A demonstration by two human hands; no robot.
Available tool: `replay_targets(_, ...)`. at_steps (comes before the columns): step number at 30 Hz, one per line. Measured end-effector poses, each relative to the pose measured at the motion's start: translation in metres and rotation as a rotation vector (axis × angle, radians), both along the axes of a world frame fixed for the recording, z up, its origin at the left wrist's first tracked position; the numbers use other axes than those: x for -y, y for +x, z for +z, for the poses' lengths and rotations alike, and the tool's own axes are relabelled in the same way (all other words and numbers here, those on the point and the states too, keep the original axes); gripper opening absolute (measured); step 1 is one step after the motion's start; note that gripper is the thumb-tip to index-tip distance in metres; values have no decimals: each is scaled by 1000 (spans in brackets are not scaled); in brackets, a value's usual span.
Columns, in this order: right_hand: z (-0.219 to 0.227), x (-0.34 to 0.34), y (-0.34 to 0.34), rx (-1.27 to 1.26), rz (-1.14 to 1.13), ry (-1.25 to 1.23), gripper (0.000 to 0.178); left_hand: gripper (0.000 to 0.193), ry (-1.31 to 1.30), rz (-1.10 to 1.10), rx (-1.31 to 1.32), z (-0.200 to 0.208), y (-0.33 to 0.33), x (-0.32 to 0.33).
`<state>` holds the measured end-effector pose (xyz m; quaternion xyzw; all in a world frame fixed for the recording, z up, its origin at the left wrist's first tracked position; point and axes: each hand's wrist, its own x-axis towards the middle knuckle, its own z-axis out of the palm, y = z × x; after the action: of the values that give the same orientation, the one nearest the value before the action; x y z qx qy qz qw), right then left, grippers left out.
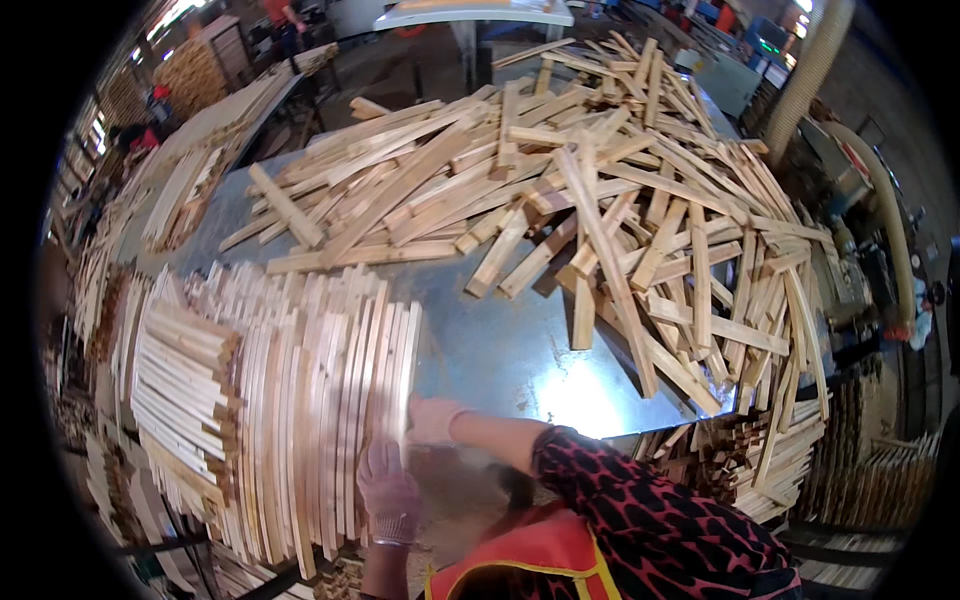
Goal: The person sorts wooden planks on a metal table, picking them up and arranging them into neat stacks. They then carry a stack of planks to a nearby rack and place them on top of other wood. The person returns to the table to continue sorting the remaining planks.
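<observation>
My left hand [388, 492], in a pale glove, lies on the right part of a row of light wooden strips [330, 420] standing side by side at the table's left. Its fingers are stretched out along the strips. Against the row's rightmost strip [408, 350] is my right hand [435, 420], also gloved. It is blurred, and I cannot make out how its fingers are bent. A shorter stack of strips [185, 390] lies on top of the row's left side.
A large jumbled heap of wooden pieces [600, 190] covers the far and right parts of the metal table [480, 345]. More strips [180, 195] lie on a surface at the far left. A thick hose [808, 85] stands at the far right, and several people are in the background.
</observation>
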<state>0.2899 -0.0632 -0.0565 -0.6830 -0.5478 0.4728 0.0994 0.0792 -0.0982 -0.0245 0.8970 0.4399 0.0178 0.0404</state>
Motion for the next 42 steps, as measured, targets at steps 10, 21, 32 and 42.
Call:
replay_targets(10,60,149,250,771,-760,598,71,83,-265,-196,152,5,106,36)
replay_targets(21,86,199,262,50,-1048,831,41,48,-1156,105,562,-4,272,53)
replay_targets(32,-1,142,396,-1294,-1658,560,14,45,-963,364,315,20,126,91)
replay_targets(42,56,218,106,-1377,-678,104,35,47,258,74,-29,-45,25,5)
